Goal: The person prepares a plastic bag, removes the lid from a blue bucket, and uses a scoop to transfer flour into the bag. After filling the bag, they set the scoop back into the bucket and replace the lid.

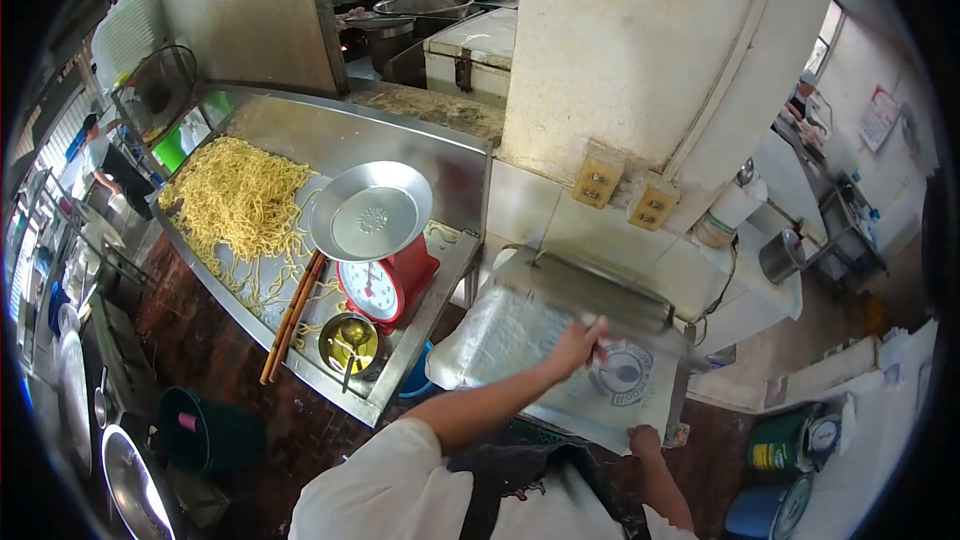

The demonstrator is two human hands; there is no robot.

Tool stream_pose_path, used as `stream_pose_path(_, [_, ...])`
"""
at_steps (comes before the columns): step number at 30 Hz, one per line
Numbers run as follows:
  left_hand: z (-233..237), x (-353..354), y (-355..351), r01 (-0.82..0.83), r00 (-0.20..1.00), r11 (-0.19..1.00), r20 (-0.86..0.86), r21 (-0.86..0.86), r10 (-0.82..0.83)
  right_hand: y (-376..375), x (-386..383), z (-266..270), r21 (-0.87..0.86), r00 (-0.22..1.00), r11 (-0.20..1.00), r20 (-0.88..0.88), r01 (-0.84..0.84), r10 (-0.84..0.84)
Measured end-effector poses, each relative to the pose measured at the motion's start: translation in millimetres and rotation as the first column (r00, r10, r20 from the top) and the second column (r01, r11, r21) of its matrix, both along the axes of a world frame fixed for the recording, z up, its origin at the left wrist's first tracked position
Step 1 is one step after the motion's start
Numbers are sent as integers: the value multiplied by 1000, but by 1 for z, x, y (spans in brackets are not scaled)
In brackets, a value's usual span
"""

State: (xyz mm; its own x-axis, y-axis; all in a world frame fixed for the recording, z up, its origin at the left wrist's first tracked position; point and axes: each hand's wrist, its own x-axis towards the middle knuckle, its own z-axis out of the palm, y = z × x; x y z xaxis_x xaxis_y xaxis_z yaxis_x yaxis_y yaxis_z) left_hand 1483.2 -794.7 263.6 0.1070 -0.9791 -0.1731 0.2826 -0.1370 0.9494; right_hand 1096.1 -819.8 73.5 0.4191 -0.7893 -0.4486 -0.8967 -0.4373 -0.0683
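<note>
Right of centre, below the metal bar [590, 292], the left hand [578, 345] pinches the printed plastic bag [520, 340] near its top. The right hand [645, 437] looks closed on its lower edge. Uneven pulling could tear the thin film.

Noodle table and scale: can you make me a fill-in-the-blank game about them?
1. The scale has a body coloured ___.
2. The silver pan on top of it is ___.
3. Yellow ___ lie piled on the steel table.
4. The left hand and right hand touch the plastic bags; the one nearer the scale is the ___.
Missing words: red, empty, noodles, left.
</note>
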Motion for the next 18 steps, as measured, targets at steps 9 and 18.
stream_pose_path(9, [45, 18, -123, -147, 984, 986, -111, -75, 139, 20, 43, 131, 122, 602, 861, 667, 494, -440])
stream_pose_path(18, [30, 30, -84, -222, 969, 975, -109, 5, 221, 45, 63, 318, 289, -156, 892, 956, 347, -249])
